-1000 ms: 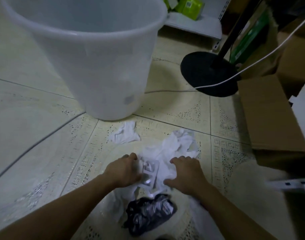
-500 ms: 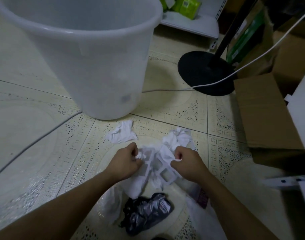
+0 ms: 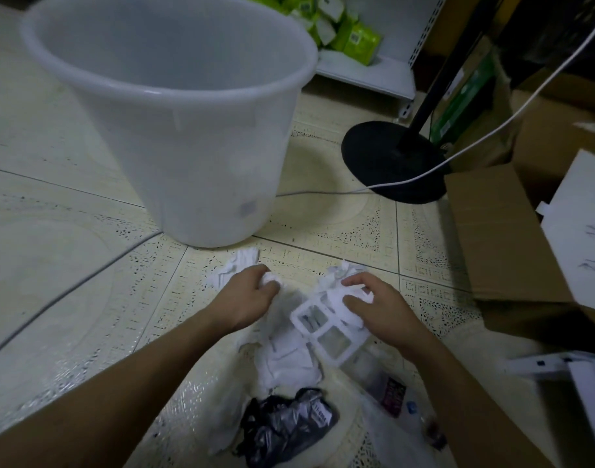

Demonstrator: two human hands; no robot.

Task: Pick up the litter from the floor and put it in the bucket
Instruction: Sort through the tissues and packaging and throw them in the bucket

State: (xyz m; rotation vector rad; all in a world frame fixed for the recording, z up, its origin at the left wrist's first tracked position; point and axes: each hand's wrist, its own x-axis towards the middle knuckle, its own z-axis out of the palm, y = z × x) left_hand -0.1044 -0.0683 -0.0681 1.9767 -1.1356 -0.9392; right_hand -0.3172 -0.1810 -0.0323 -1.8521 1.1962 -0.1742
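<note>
A translucent white bucket (image 3: 194,130) stands upright on the tiled floor, just beyond the litter. My left hand (image 3: 247,295) grips a wad of white tissue (image 3: 270,282). My right hand (image 3: 377,307) holds crumpled white paper together with a white plastic packaging tray (image 3: 323,327) that has square windows. More white tissue (image 3: 286,359) hangs and lies below both hands. A crumpled black plastic bag (image 3: 286,423) lies on the floor nearest to me. A small torn tissue piece (image 3: 237,265) lies by the bucket's base.
A black round stand base (image 3: 387,160) with a pole and a white cable (image 3: 475,146) sits right of the bucket. Cardboard boxes (image 3: 499,231) line the right side. A clear bag with a dark wrapper (image 3: 394,396) lies lower right. A white shelf with green packets (image 3: 353,38) stands behind.
Both hands closed on the white litter and lifted it off the floor. The plastic tray swung to the right hand's side, and the view tilted up toward the bucket's mouth.
</note>
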